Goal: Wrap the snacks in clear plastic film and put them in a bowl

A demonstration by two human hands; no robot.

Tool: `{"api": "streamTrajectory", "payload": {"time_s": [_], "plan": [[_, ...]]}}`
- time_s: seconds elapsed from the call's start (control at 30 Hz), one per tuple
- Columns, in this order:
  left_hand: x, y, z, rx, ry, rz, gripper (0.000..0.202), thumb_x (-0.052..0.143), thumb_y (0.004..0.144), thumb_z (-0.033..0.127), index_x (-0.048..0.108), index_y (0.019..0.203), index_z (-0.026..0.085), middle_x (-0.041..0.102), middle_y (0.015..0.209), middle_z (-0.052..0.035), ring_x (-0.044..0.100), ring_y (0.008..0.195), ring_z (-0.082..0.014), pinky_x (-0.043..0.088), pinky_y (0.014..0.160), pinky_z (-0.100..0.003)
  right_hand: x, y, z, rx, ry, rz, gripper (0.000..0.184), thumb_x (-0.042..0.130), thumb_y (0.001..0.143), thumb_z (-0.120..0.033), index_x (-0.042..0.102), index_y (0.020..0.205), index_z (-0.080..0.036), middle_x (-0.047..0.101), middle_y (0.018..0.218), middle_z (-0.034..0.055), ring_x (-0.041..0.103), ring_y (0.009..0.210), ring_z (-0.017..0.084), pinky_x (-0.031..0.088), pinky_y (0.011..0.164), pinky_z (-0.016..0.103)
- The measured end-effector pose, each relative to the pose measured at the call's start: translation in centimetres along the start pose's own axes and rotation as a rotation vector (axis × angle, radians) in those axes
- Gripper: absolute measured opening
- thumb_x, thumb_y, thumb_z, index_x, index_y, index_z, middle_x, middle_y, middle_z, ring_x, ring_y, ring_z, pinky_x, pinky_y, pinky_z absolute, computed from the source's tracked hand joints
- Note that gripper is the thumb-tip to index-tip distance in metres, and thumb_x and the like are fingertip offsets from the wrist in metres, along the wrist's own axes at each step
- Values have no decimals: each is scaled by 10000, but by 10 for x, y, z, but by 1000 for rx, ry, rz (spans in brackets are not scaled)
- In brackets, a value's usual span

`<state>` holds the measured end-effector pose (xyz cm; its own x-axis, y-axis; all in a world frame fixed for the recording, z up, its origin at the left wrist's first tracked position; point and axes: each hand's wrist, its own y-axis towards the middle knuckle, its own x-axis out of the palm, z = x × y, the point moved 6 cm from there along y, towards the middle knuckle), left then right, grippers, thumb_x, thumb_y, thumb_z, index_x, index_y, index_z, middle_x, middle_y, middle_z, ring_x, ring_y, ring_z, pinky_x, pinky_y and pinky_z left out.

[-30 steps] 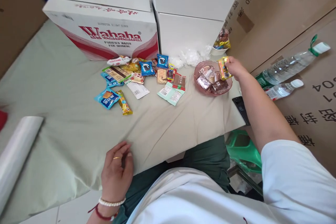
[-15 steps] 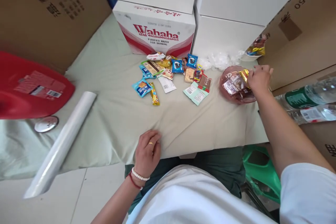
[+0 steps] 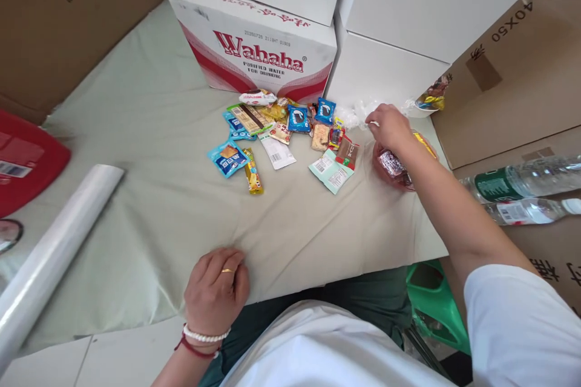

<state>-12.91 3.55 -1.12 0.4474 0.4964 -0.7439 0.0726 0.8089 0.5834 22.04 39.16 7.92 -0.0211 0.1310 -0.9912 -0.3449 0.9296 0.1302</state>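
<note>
My right hand point(image 3: 391, 127) reaches over the pinkish clear bowl point(image 3: 380, 176), with its fingers pinched beside the crumpled clear plastic point(image 3: 354, 116). Whatever lies between those fingertips is too small to tell. Inside the bowl are shiny wrapped snacks point(image 3: 394, 163), partly covered by my wrist. Resting on the cloth near the front edge, my left hand point(image 3: 216, 284) is loosely curled with nothing visible in it. Between the hands and the boxes lie several packaged snacks, among them a blue packet point(image 3: 227, 158), a yellow stick pack point(image 3: 253, 170) and a pale green packet point(image 3: 331, 169).
A Wahaha water carton point(image 3: 258, 42) and white boxes point(image 3: 385, 72) stand along the back. A white cup point(image 3: 420, 110) of snacks is by the right cardboard box point(image 3: 481, 103). Plastic bottles point(image 3: 526, 178) lie at right; a plastic film roll point(image 3: 59, 248) and red container point(image 3: 31, 163) are left.
My right hand has moved left from the bowl's far right side to the clear plastic; the gold packet it touched lies in the bowl. The view has shifted slightly; my left hand stays curled.
</note>
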Motion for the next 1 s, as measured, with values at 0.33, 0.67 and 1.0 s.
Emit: {"api": "streamTrajectory", "payload": {"time_s": [0.33,0.67,1.0], "plan": [[-4,0,3,17,22,-1,298,663,801,-17,632,1015,189,733,924,-83,672,927,-266,574,853,-408,23,49,-27,152,-7,-17,173,612,863,-110,655,1012,-186,648,1210,139,599,969,274,467,799,372],[-4,1,-4,-281,-333,39,156,576,941,112,683,1001,209,713,951,-51,674,912,-188,559,859,-356,-3,-118,-64,445,1546,-117,435,833,762,-513,510,869,-242,445,588,-106,271,424,44,159,426,195],[95,45,98,-1029,-1538,-589,640,933,639,576,659,1081,202,689,1129,-60,679,906,-173,592,720,-307,56,-256,-156,402,1678,-116,364,837,789,-552,766,919,-219,587,731,-23,481,596,90,375,532,229]]}}
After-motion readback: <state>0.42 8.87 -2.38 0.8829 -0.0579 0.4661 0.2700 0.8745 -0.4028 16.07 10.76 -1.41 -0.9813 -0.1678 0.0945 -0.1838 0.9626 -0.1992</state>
